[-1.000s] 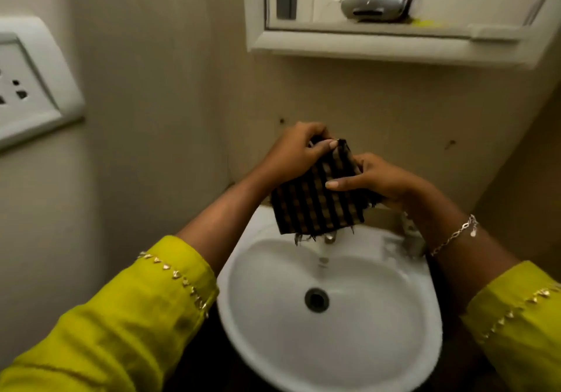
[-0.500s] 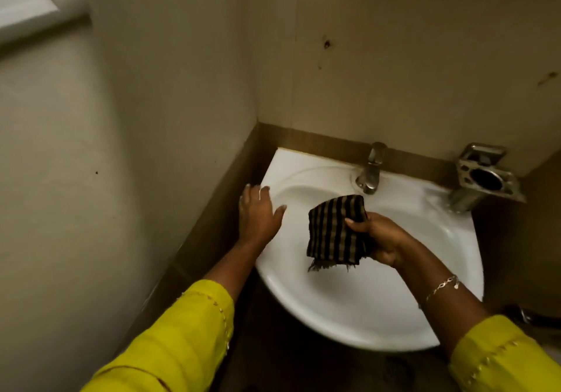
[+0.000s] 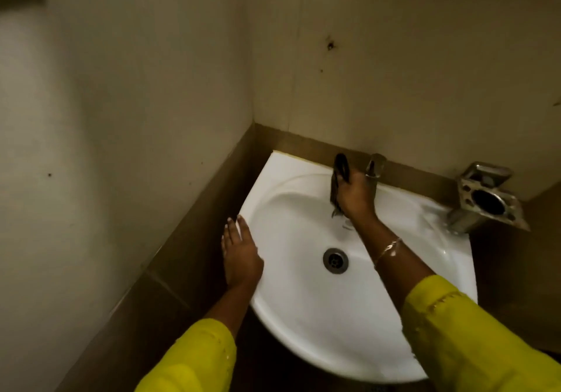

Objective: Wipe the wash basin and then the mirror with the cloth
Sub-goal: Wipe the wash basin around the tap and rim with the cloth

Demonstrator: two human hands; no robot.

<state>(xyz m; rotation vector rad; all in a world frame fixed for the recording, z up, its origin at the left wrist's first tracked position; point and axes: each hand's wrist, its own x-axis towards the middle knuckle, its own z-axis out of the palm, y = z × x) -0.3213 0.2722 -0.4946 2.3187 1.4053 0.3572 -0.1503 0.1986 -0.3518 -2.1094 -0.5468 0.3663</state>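
A white wash basin [image 3: 306, 325] fills the corner below me, with a round metal drain [image 3: 335, 260] in its bowl. My right hand [image 3: 356, 194] grips the dark checked cloth [image 3: 339, 176] at the basin's back rim, just left of the metal tap [image 3: 375, 165]. The cloth is bunched and mostly hidden by my fingers. My left hand [image 3: 241, 255] lies flat with fingers spread on the basin's left rim. The mirror is out of view.
A metal toothbrush holder [image 3: 488, 200] stands at the basin's back right corner. Beige walls meet in a corner right behind the basin, with a brown tiled band [image 3: 194, 233] along the left side. Yellow sleeves cover both forearms.
My right hand has carried the cloth from the middle of the bowl to the back rim beside the tap. My left hand slid slightly along the left rim. The view dropped lower.
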